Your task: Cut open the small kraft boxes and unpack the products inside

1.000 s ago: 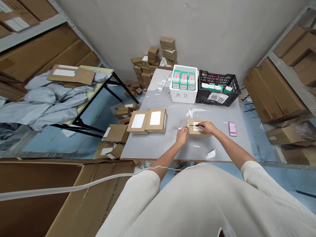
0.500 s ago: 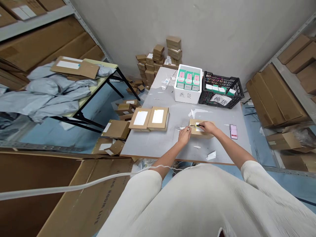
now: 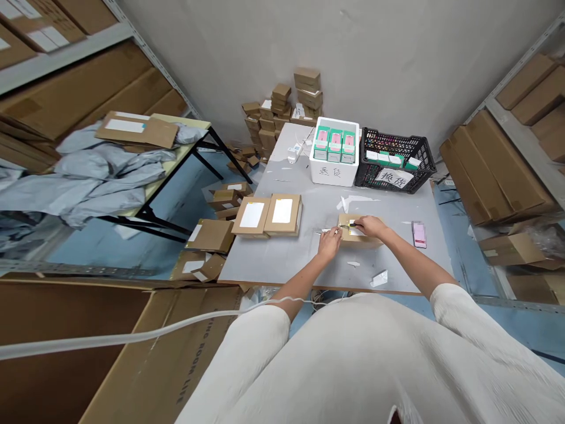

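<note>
A small cardboard box [image 3: 362, 240] with a white label lies near the front of the grey table. At its left end, my left hand [image 3: 329, 242] has its fingers curled against the box's edge. My right hand [image 3: 371, 227] is over the box's top, closed round the black handle of a utility knife [image 3: 352, 224]. The knife's blade points left toward my left fingertips, close above the box's left end. Exactly where the blade meets the cardboard is too small to make out.
Two labelled boxes [image 3: 267, 215] sit left on the table [image 3: 282, 259]. Behind are a white bin [image 3: 333, 172] of green-and-pink packs and a black crate [image 3: 394, 160]. A pink phone-like object [image 3: 419, 234] lies right. Paper scraps [image 3: 378, 278] lie near the front; a white cable [image 3: 176, 324] crosses my left side.
The view has shifted slightly. My right hand and the knife have moved a little to the left over the box; my left hand has stayed at the box's left end.
</note>
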Motion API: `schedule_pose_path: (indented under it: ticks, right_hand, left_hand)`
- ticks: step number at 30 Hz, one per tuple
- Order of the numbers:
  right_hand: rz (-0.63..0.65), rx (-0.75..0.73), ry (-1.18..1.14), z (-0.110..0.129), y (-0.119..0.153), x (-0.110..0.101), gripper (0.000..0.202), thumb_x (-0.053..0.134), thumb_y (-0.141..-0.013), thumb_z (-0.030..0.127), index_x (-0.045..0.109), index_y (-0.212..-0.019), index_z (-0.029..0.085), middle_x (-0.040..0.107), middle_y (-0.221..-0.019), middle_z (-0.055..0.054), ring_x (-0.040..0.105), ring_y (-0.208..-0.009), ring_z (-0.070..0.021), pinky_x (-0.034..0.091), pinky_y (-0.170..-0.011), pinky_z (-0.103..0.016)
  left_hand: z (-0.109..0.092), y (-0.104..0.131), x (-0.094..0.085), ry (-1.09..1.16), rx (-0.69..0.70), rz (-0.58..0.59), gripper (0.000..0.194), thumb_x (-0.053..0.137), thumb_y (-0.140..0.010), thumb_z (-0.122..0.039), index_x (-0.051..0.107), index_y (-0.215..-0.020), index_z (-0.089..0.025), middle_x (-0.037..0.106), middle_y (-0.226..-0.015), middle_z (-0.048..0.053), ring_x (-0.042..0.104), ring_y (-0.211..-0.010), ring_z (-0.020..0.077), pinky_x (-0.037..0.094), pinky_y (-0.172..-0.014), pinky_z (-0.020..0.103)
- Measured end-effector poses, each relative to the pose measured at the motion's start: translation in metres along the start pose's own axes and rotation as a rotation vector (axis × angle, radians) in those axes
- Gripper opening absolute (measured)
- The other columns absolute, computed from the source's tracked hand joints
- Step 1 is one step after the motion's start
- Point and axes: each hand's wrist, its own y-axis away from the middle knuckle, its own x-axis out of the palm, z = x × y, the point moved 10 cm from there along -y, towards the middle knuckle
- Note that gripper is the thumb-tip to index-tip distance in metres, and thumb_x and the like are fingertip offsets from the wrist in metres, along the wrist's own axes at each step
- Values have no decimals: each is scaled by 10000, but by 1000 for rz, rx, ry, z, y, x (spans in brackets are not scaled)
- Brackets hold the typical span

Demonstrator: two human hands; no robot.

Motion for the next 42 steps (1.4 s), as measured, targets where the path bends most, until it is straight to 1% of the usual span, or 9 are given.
schedule_pose_path:
  ticks: [5, 12, 17, 19, 22, 26, 32, 37, 42]
  right_hand:
    - [30, 26, -1, -2, 5, -5, 377, 448, -1131, 323, 768, -1314, 245, 793, -1279, -115, 728, -1157, -272, 486, -863, -294]
    - [75, 92, 7, -7, 10, -8, 394, 463, -1117, 309, 770, -1360, 259, 776, -1344, -132, 731, -1198, -290, 522, -931, -331]
    - [77, 122, 10, -12, 12, -6, 393, 472, -1115, 303, 789, -1341, 243, 772, -1349, -153, 736, -1210, -303, 540, -954, -351]
    - [69, 132, 7, -17, 11, -3, 400, 470, -1118, 319, 798, -1334, 244, 777, -1335, -162, 739, -1199, -305, 549, -948, -357]
    - [82, 159, -2, -32, 13, 2, 402, 480, -1116, 352, 824, -1299, 252, 789, -1292, -169, 746, -1158, -304, 558, -902, -347]
    - [90, 163, -9, -54, 23, 8, 370, 516, -1087, 332, 835, -1267, 276, 796, -1261, -153, 742, -1133, -306, 554, -854, -342]
    - [105, 213, -47, -93, 52, 19, 359, 534, -1060, 303, 838, -1248, 275, 789, -1262, -152, 736, -1130, -316, 537, -862, -359]
    - [89, 230, -78, -115, 68, 27, 377, 534, -1053, 288, 824, -1292, 263, 784, -1280, -170, 731, -1142, -337, 535, -873, -387]
    - [70, 257, -99, -143, 85, 34, 312, 581, -1035, 293, 858, -1178, 299, 815, -1164, -139, 743, -1038, -308, 518, -815, -359]
  left_hand:
    - [-1, 1, -3, -20, 12, -5, 416, 508, -1099, -234, 653, -1485, -286, 633, -1549, 117, 683, -1256, 294, 436, -1121, 451]
    - [-2, 2, -4, -59, 39, -11, 385, 509, -1103, -249, 660, -1453, -299, 634, -1553, 105, 666, -1271, 295, 413, -1151, 463]
    - [-5, 3, -6, -80, 43, 1, 408, 473, -1102, -239, 653, -1464, -298, 640, -1545, 113, 616, -1339, 306, 386, -1189, 489]
    - [-6, 3, -8, -85, 40, 7, 413, 462, -1103, -236, 652, -1464, -298, 639, -1548, 111, 594, -1369, 309, 377, -1197, 488]
    - [-6, 3, -8, -84, 26, 20, 416, 461, -1102, -238, 650, -1468, -300, 634, -1554, 109, 575, -1389, 312, 365, -1207, 488]
    - [-5, 2, -7, -72, 10, 17, 439, 491, -1086, -224, 640, -1488, -322, 636, -1544, 117, 581, -1378, 314, 361, -1209, 499]
    - [-7, 4, -8, -95, 11, 11, 443, 483, -1084, -214, 637, -1484, -326, 636, -1542, 109, 579, -1375, 310, 362, -1205, 494]
    - [-13, 3, -12, -121, 22, 19, 431, 465, -1090, -217, 649, -1465, -321, 641, -1542, 105, 581, -1371, 309, 359, -1215, 507]
    - [-14, -3, -9, -161, 19, 23, 417, 469, -1080, -197, 676, -1422, -314, 660, -1519, 104, 563, -1401, 314, 334, -1252, 526]
